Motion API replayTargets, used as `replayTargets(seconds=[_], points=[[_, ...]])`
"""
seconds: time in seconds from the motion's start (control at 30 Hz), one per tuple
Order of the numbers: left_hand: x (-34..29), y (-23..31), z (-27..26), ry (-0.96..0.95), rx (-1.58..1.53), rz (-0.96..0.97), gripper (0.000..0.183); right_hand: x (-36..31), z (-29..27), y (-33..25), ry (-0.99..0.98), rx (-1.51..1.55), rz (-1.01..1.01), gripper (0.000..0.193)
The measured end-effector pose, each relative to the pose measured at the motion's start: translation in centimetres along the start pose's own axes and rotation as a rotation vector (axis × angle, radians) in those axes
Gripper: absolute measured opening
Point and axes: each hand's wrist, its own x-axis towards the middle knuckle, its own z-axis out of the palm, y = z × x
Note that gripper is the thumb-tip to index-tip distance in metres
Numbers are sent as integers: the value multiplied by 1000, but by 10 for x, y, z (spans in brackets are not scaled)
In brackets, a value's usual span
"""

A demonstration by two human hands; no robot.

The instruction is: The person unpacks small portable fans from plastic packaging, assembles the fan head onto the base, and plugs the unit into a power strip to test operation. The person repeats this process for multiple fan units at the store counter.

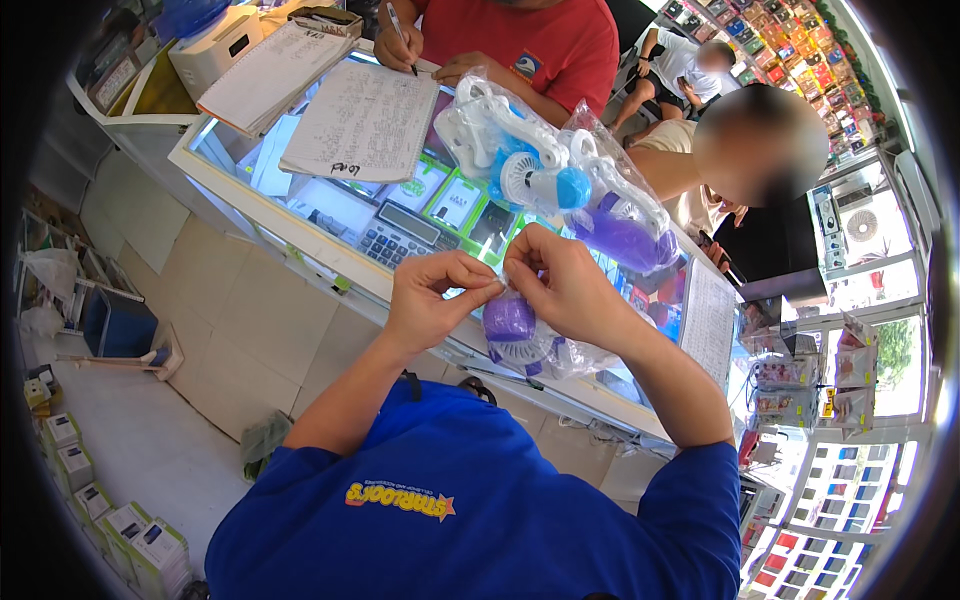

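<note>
A purple handheld fan (515,330) in a clear plastic bag hangs near the counter edge, in front of my chest. My left hand (437,298) pinches the top of the bag between thumb and fingertips. Close against it, my right hand (568,285) pinches the same gathered plastic; the fingers hide the exact grip. Just beyond my hands, more bagged fans lie on the glass counter, a blue and white one (540,180) and a purple one (625,235). A grey calculator (405,235) rests left of them.
The lit glass counter (325,265) runs across before me. An open handwritten notebook (365,120) and a second pad (275,75) lie on its left, written sheets (708,320) on its right. Across it a person in red (560,40) holds a pen; others sit to the right.
</note>
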Motion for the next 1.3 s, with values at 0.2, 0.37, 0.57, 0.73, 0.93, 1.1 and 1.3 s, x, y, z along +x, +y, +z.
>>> replayTargets(seconds=[0.2,0.37,0.57,0.73,0.93,1.1,1.3], points=[[0,1,3,75,-55,-90,11,-8,-4,-9,69,5,59,15],[-2,5,12,144,-83,-112,11,1,-19,-15,-117,-128,-26,14],[3,22,7,123,-3,-299,8,32,-36,-17,-382,-216,34,17],[7,35,3,97,10,-369,15,32,-28,-22,-346,-260,16,17],[10,50,6,-5,319,-321,20,23,-20,-26,-271,-357,-64,16],[13,57,8,-89,532,-252,14,22,-18,-28,-229,-454,-96,14],[15,38,-2,-185,192,-491,12,15,-20,-29,-212,-449,-131,12]])
